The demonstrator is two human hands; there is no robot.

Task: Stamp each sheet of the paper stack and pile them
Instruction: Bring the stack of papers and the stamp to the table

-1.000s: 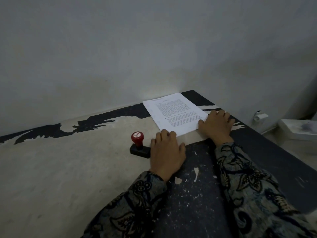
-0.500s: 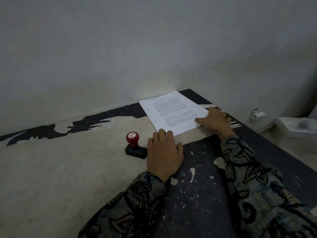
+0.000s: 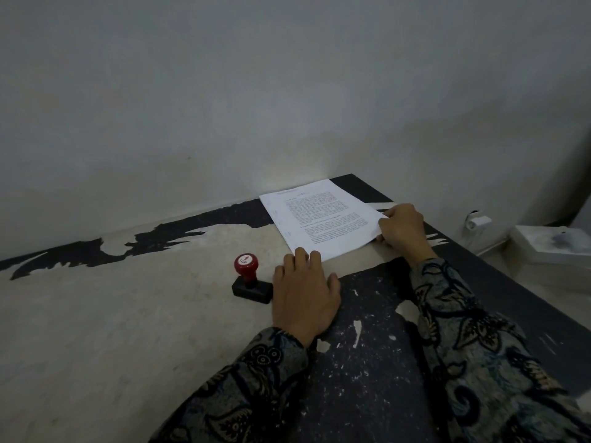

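A worn table (image 3: 112,330) stands against a pale grey wall (image 3: 256,91); its top is beige where the black cover is peeled away, and black with white flecks on the near right part. The paper stack (image 3: 323,215) lies at the far side of the table, close to the wall, with printed text on the top sheet. It is turned at a slant, its near corner pointing toward the person.

The left hand (image 3: 303,292) rests flat on the table, palm down, fingers straight and together; the fingertips (image 3: 302,254) touch the near edge of the stack. It holds nothing. Just beside this hand, on its left, stands the stamp (image 3: 248,279), upright, with a red knob and a black base; the base is very near the hand, and I cannot tell if they touch.

The right hand (image 3: 404,228) is at the right edge of the stack. Its fingers are curled and pinch the edge of the paper there, which looks slightly lifted. Both arms wear dark patterned sleeves (image 3: 473,346).
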